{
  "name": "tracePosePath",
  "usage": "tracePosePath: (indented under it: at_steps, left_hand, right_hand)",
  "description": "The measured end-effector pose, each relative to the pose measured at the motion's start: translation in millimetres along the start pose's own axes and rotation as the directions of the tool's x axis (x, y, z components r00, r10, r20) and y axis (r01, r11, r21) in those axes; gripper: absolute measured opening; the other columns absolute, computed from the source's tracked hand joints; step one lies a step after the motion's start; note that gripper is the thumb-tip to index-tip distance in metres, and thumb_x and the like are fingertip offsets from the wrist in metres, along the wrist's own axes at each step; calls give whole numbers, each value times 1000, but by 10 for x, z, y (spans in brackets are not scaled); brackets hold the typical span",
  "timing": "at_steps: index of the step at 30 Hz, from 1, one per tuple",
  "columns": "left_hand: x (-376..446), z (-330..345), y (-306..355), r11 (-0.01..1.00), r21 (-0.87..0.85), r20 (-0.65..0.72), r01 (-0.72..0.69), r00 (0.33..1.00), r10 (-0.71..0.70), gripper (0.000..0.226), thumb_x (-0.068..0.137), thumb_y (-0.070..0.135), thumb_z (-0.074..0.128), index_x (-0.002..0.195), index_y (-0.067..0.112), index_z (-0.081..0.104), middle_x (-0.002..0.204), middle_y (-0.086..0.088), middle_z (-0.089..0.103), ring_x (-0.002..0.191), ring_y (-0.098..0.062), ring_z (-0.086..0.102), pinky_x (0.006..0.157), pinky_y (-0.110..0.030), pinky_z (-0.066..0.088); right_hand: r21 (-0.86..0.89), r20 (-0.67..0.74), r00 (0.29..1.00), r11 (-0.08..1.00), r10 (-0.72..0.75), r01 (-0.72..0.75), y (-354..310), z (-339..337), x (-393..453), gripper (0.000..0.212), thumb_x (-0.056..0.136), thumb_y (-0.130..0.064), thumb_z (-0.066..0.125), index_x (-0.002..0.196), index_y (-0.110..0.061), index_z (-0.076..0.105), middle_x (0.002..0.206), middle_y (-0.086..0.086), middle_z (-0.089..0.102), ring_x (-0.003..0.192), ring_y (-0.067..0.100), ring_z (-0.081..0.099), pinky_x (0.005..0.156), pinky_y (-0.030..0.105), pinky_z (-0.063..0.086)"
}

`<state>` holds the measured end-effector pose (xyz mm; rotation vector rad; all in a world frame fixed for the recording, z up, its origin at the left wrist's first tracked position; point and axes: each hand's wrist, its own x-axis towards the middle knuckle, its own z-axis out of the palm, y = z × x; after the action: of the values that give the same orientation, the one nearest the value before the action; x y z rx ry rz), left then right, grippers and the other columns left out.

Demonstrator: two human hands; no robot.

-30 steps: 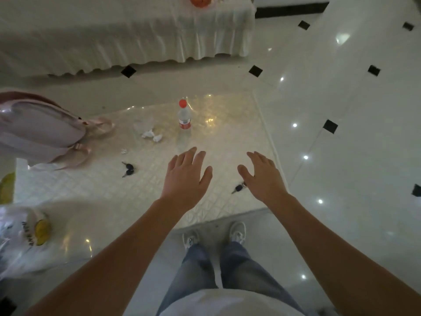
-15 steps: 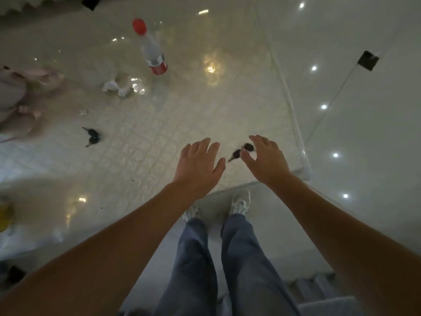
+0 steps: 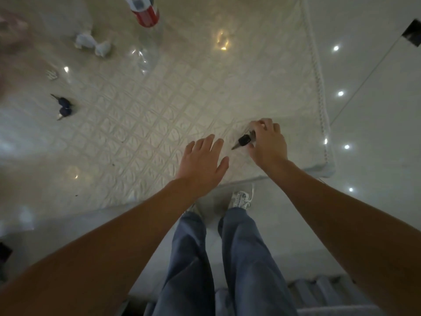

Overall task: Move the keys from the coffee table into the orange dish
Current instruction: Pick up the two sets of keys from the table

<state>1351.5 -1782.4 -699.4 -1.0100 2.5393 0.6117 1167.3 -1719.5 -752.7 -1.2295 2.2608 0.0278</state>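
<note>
One key (image 3: 243, 141), blade pointing lower-left, at right hand (image 3: 268, 142).

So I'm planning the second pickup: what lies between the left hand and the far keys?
In the head view, only bare patterned table cover lies between the left hand and the far keys.

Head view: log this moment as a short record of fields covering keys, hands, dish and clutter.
near key: black-headed key on the coffee table, at the right hand
right hand: fingers curled around the key; lift not visible
left hand: open, spread, holding nothing
far keys: dark pair at table's left
orange dish: not in view
clutter: bottle, crumpled wrappers
</note>
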Motion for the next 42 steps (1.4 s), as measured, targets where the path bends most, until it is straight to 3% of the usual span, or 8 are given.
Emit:
tracePosePath:
  at_steps: [6,9,15,20,26,33,38,42]
  left_hand:
    - [-18,146,-91,1000,-6,42,12,999,-11,54,97,44,33,141,14,38,150,-13,38,135,-28,37,112,-46,27]
    - [-21,153,-139,1000,-7,35,10,999,-10,53,97,43,33,140,13,39,150,-13,38,135,-28,38,111,-45,27]
    - [-6,175,-245,998,-46,-14,30,999,-31,51,97,43,34,138,13,42,147,-13,41,131,-28,41,108,-45,30]
    - [-132,230,-436,999,-32,26,30,999,-30,51,98,42,33,140,14,39,149,-12,39,132,-27,39,110,-44,29]
    - [-316,79,-898,997,-19,-10,81,997,-81,51,96,42,34,138,13,41,148,-13,40,132,-29,41,108,-45,30]
    - [-631,-190,-1664,984,-28,-66,176,982,-178,51,97,42,34,139,14,40,150,-13,38,134,-30,38,109,-46,30]
    - [-879,-429,-2141,965,-85,-137,249,956,-259,51,97,43,35,138,14,40,150,-13,38,134,-30,39,109,-46,30]
    - [-1030,-646,-2520,950,-122,-198,289,930,-309,50,97,43,35,138,15,39,150,-13,38,134,-30,38,110,-46,30]
  right_hand:
    - [24,-49,998,999,-28,29,32,87,54,27,86,-16,66,110,-10,55,115,13,54,105,31,50,74,38,45]
    - [59,-34,998,997,-56,58,14,116,35,17,90,-13,60,107,-11,57,113,9,54,104,27,50,68,34,41]
    - [179,-52,991,975,-123,131,-83,161,-32,6,91,-14,58,96,-11,59,102,7,57,93,23,53,67,30,37]
    - [245,-68,978,947,-198,209,-341,174,-126,7,87,-10,61,93,-12,59,98,3,58,86,19,53,65,29,40]
    - [287,-96,968,925,-231,249,-877,124,-205,5,88,-12,60,93,-15,60,86,0,61,79,19,57,64,35,50]
    - [267,-143,935,897,-324,352,-1663,49,-150,8,85,-13,63,90,-18,61,74,-14,45,71,11,49,54,24,39]
    - [239,-148,915,884,-376,402,-2289,-35,-77,7,86,-15,62,90,-21,60,78,-9,56,76,11,51,57,26,42]
    - [225,-133,898,870,-419,439,-2796,-101,-26,7,87,-16,63,91,-21,61,79,-10,56,77,9,52,54,18,37]
